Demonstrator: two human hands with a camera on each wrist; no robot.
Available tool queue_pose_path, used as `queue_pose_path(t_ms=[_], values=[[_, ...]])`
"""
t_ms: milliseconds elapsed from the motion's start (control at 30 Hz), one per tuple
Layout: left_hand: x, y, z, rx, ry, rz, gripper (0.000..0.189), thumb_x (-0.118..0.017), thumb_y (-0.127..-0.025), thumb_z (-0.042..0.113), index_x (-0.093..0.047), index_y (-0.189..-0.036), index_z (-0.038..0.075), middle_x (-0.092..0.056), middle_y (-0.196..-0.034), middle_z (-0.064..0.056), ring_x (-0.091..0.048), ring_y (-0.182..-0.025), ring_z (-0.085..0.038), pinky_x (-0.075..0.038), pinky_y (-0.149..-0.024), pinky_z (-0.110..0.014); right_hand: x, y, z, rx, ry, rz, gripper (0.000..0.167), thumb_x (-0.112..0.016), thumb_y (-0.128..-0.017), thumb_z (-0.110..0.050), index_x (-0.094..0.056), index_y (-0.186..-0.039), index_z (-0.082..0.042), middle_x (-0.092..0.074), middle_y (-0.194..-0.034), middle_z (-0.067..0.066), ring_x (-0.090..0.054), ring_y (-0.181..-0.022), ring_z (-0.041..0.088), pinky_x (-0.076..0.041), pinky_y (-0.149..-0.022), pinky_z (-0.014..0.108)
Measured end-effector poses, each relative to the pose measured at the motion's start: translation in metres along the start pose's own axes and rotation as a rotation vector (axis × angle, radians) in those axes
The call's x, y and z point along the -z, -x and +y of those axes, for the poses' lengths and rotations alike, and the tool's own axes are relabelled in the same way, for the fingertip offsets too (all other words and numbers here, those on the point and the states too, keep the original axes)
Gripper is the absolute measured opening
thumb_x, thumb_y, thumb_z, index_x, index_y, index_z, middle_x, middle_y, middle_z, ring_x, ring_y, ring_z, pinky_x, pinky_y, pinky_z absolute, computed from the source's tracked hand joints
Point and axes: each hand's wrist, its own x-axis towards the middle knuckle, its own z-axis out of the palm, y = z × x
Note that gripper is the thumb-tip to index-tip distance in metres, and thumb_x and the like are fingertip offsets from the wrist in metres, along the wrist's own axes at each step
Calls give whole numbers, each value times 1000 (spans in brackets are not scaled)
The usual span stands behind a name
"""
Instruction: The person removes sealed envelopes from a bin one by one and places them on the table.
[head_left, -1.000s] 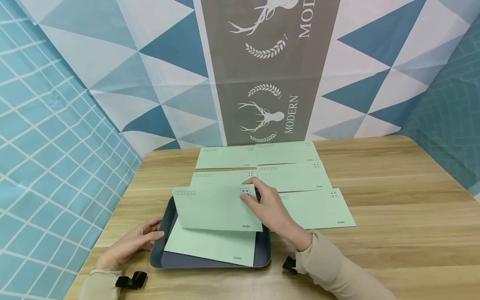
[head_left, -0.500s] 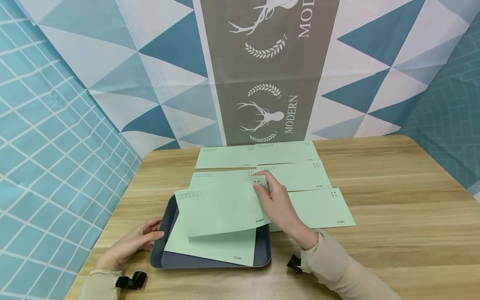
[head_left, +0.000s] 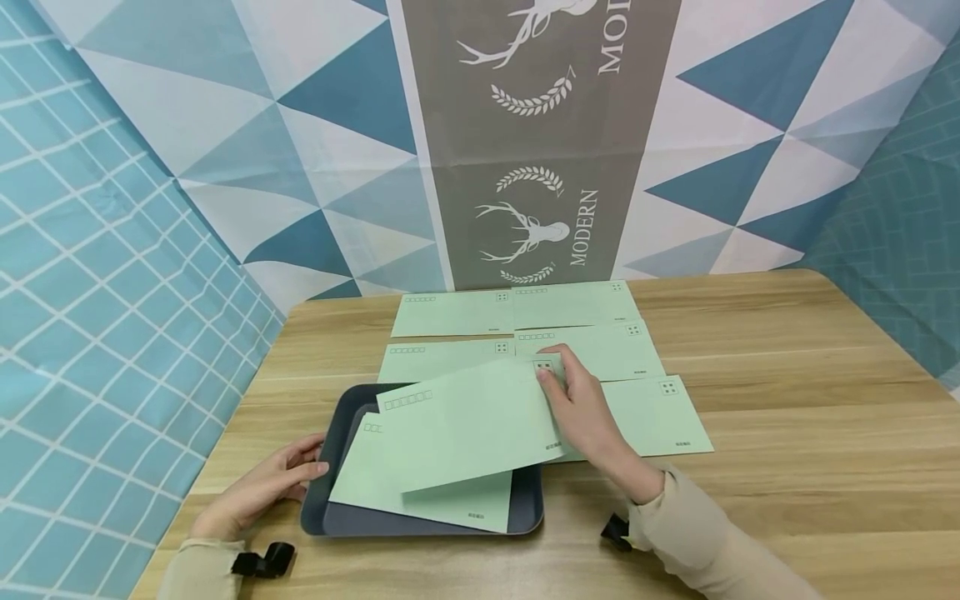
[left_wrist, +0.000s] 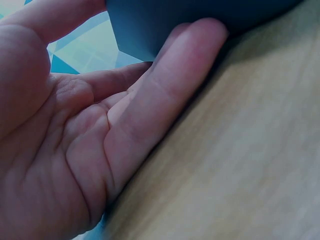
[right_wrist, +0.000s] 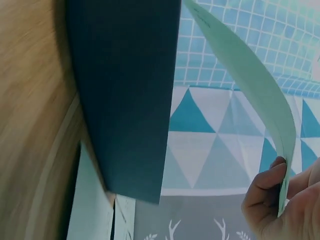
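My right hand (head_left: 583, 408) pinches a pale green envelope (head_left: 472, 421) by its right end, thumb on the printed face. The envelope is tilted and slightly bowed above a dark grey tray (head_left: 420, 527). In the right wrist view, the envelope (right_wrist: 250, 82) hangs clear of the tray wall (right_wrist: 125, 100), between the thumb and fingers. Another green envelope (head_left: 360, 479) lies in the tray, partly covered; whether more lie beneath cannot be told. My left hand (head_left: 262, 483) holds the tray's left side, thumb at the rim and fingers (left_wrist: 155, 95) against the outer wall.
Several green envelopes lie face up behind the tray in rows, among them one at the back left (head_left: 450, 315) and one at the front right (head_left: 652, 417). They rest on a wooden table (head_left: 810, 400). A patterned cloth backdrop (head_left: 525, 167) rises at the far edge.
My right hand has moved right, carrying the envelope from over the tray's middle towards its right side; the envelope has tilted. My left hand and the tray have stayed put.
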Motion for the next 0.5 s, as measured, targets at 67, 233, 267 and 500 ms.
queue_pose_path(t_ms=[67, 233, 267, 500], values=[[0, 0, -1, -8, 3, -2, 64, -42, -96, 13, -3, -139, -14, -47, -123, -11, -60, -96, -20, -53, -72, -43, 4, 1, 3, -3, 15, -2, 21, -45, -96, -18, -50, -116, -17, -46, -58, 5, -27, -42, 9, -34, -44, 24], [1, 0, 0, 19, -11, 12, 64, -42, -96, 16, -5, -140, -11, -45, -125, -12, -60, -97, -22, -53, -74, -44, 15, 3, 9, -5, 48, 2, 21, -46, -96, -16, -51, -116, -14, -57, -79, 5, -27, -45, 9, -34, -44, 25], [1, 0, 0, 26, -17, 14, 64, -42, -96, 17, -5, -140, -11, -44, -126, -13, -60, -97, -23, -53, -75, -44, 16, 3, 10, -8, 58, 2, 20, -46, -96, -16, -51, -115, -13, -58, -83, 6, -28, -46, 10, -34, -45, 25], [1, 0, 1, 29, -5, 12, 63, -42, -96, 15, -6, -140, -10, -46, -123, -10, -61, -96, -23, -53, -75, -44, 26, 7, 17, -25, 100, 5, 17, -49, -94, -16, -53, -111, -13, -61, -97, 7, -45, -62, 15, -40, -53, 24]])
